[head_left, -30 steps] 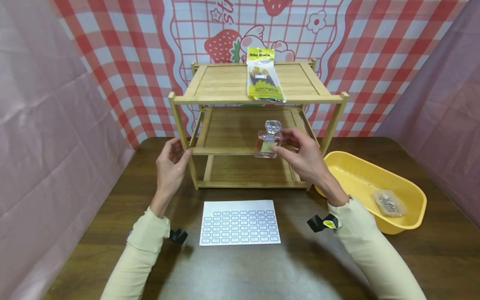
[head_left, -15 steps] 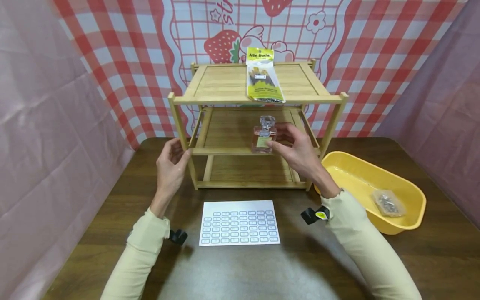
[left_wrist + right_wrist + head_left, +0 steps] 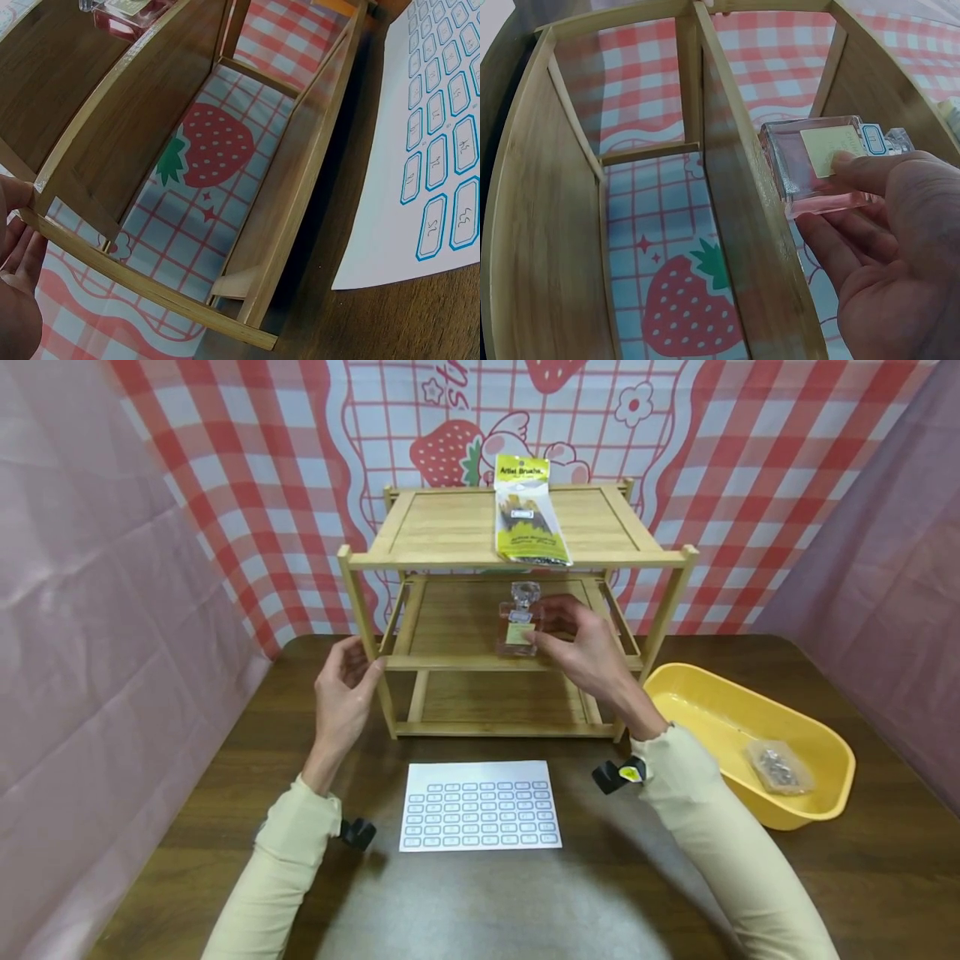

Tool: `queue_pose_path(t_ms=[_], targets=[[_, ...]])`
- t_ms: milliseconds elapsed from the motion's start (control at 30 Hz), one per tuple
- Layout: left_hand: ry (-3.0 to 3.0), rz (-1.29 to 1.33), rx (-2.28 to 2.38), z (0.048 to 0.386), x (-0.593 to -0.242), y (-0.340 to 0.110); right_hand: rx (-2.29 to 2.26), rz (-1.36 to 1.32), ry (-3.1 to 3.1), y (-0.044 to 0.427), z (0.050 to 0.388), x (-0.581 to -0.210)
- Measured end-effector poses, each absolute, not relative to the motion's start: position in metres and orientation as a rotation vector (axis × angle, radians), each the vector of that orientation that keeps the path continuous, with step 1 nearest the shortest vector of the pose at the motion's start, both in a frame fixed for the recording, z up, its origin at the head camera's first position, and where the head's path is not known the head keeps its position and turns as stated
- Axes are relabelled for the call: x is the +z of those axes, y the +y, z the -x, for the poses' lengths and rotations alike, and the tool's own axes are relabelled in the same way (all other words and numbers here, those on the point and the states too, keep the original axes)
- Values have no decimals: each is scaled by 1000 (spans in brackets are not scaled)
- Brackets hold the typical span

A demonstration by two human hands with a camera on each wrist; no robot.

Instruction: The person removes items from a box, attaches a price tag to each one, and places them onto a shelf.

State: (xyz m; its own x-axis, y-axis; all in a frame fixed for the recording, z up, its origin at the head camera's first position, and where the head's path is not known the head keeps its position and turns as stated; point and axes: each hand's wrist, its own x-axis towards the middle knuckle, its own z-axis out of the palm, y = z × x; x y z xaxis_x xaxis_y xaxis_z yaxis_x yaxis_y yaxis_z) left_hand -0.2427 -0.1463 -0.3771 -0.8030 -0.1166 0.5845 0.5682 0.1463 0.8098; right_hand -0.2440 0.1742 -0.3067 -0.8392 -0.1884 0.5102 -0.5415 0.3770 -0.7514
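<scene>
My right hand (image 3: 592, 652) pinches a clear perfume bottle (image 3: 512, 639) with pink liquid and a faceted stopper. Its thumb lies on the pale yellow label, as the right wrist view shows. A small blue-bordered sticker (image 3: 873, 139) is on the bottle near its neck. The bottle is upright at the front edge of the middle tier of a wooden shelf (image 3: 457, 614); its base is at the front rail, and I cannot tell whether it rests there. My left hand (image 3: 342, 697) grips the shelf's left front post at middle-tier height, thumb in front and fingers behind.
A pack of artist brushes (image 3: 528, 518) lies on the top tier. In front of the shelf is a sheet of numbered stickers (image 3: 480, 772). To the right stands a yellow basin (image 3: 693, 718) holding a small clear packet (image 3: 780, 768). Checkered cloth hangs behind.
The right hand has carried the perfume bottle left and slightly up, from in front of the shelf to the middle tier's front edge. The left hand stays on the post.
</scene>
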Motion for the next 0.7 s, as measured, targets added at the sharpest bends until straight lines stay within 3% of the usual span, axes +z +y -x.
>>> queue_pose_path(t_ms=[700], targets=[[-1910,412,-1716,243,-377,-146,1512,-648,-2332,172,258,-306]])
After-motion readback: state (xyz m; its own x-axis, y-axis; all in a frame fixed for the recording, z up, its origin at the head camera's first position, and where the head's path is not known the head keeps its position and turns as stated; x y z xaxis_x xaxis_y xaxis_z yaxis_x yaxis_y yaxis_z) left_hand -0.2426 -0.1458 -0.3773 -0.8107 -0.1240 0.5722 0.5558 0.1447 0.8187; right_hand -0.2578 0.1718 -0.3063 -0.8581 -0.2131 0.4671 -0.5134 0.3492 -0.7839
